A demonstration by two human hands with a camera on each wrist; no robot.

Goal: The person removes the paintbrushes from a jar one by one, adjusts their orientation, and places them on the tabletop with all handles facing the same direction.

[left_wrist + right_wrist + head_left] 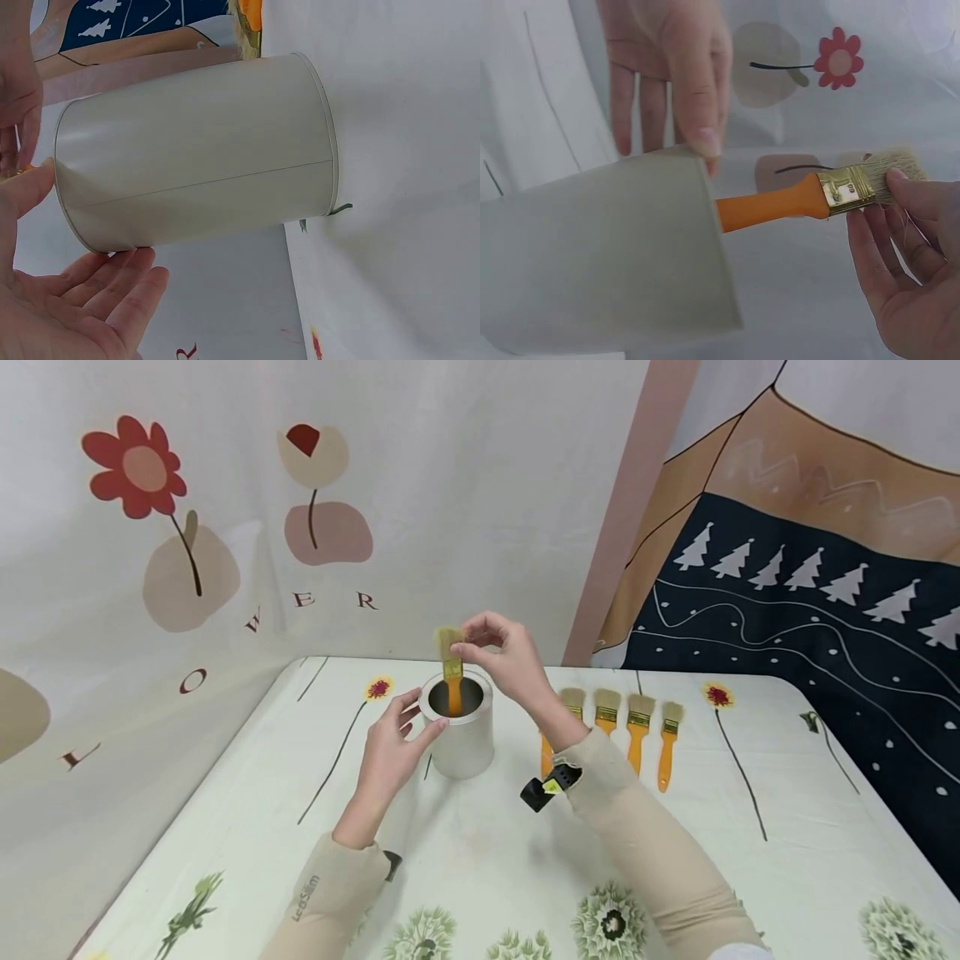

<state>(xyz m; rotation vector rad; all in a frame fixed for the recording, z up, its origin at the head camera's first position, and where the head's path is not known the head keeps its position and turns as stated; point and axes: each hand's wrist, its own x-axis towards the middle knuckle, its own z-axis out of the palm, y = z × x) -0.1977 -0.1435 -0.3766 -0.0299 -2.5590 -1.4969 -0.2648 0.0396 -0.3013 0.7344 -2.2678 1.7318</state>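
A pale cylindrical can [463, 750] stands upright on the table, its top uncovered. My left hand [388, 752] holds it at the rim, thumb on the near side and fingers at the left; the left wrist view shows the thumb [34, 189] at the rim too. With thumb and fingers, my right hand [504, 658] pinches a paintbrush [452, 670] by its bristles. The brush points bristles up, its orange handle [772, 208] reaching down into the can's mouth. The handle's lower end is hidden by the can wall.
Several more paintbrushes [639, 727] with orange handles lie in a row to the right of the can, partly hidden by my right forearm. A flower-printed cloth covers the table [480, 860]. Printed curtains [480, 510] hang right behind it.
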